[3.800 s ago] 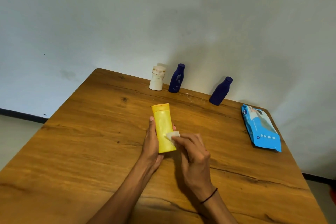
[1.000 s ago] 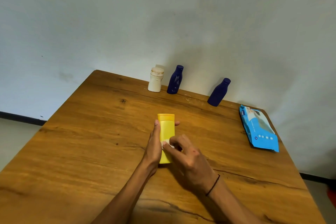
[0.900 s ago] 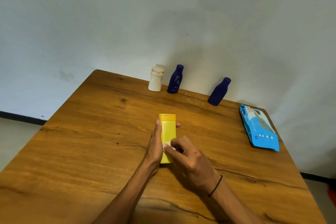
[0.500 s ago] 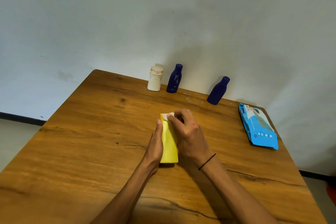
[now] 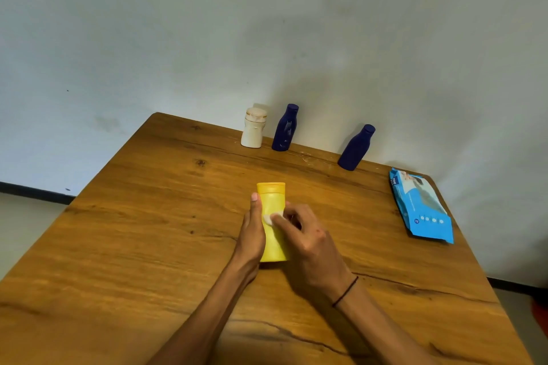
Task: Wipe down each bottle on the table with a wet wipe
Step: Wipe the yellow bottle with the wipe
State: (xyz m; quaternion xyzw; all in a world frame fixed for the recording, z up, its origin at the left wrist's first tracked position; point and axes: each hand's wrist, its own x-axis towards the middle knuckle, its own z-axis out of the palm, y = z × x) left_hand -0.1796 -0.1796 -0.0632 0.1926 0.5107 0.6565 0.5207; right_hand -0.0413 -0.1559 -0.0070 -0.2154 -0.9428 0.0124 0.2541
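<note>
A yellow bottle point(image 5: 273, 201) lies on the wooden table point(image 5: 148, 231) near its middle, cap end pointing away from me. My left hand point(image 5: 252, 234) grips it along its left side, thumb up the side. My right hand point(image 5: 305, 241) pinches a small white wet wipe point(image 5: 269, 219) and presses it on the bottle's middle. Against the back wall stand a white bottle point(image 5: 253, 132) and two dark blue bottles point(image 5: 285, 128) point(image 5: 355, 147).
A blue pack of wet wipes point(image 5: 421, 206) lies flat near the table's right edge. The wall runs right behind the standing bottles. Bare tabletop stretches to the left of my hands and in front of them.
My right hand has slid the wipe from the bottle's cap end back down to its middle. My left hand keeps its hold on the bottle.
</note>
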